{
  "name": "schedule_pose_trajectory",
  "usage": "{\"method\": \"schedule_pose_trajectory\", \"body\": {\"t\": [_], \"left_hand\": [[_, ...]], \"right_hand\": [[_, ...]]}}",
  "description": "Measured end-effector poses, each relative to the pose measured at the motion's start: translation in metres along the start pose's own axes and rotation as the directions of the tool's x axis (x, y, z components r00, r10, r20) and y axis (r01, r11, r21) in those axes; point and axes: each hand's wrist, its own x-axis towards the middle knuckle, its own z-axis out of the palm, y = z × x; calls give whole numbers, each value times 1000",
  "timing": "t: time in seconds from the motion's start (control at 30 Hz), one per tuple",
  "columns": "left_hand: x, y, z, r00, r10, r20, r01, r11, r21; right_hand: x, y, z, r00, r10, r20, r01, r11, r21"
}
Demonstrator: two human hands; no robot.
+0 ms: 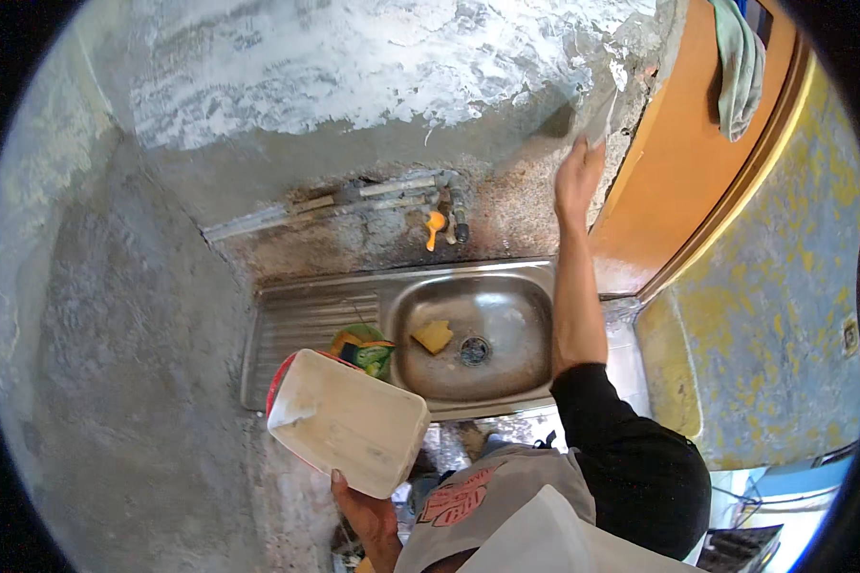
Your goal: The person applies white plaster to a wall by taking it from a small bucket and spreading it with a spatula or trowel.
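Beige tub [349, 425]: is lying just beyond the left hand, its long axis slanting from upper left to lower right
Left hand [368, 520]: is gripping the tub's near edge, thumb over the rim
Yellow piece [433, 336]: is resting in the sink [506, 320]
Right hand [579, 180]: is reaching toward the wall [354, 57], holding a flat tool
Flat tool [602, 119]: is pointing upward from the fingers, leaning right

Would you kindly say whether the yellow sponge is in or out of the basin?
It is in: the sponge lies in the basin, left of the drain.
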Motion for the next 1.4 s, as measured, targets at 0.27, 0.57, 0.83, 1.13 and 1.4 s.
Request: {"method": "schedule_pose_trajectory", "body": {"t": [0.27,0.57,0.83,1.13,1.4], "left_hand": [[21,46,-8,999,-1,43,-4,994,107],[37,73,-17,997,-70,36,65,991,115],[26,64,-18,996,-77,41,73,993,94],[17,58,-11,998,-64,11,63,997,47],[34,51,-42,992,-74,105,66,995,80]], "right_hand": [[6,2,158,983,36,-182,-123,861,-494],[-127,-59,137,954,-110,277,199,926,-319],[-7,10,37,957,200,-208,-251,934,-254],[-39,-104,113,996,-29,89,37,995,-90],[23,-73,129,996,33,-77,-59,934,-354]]}}
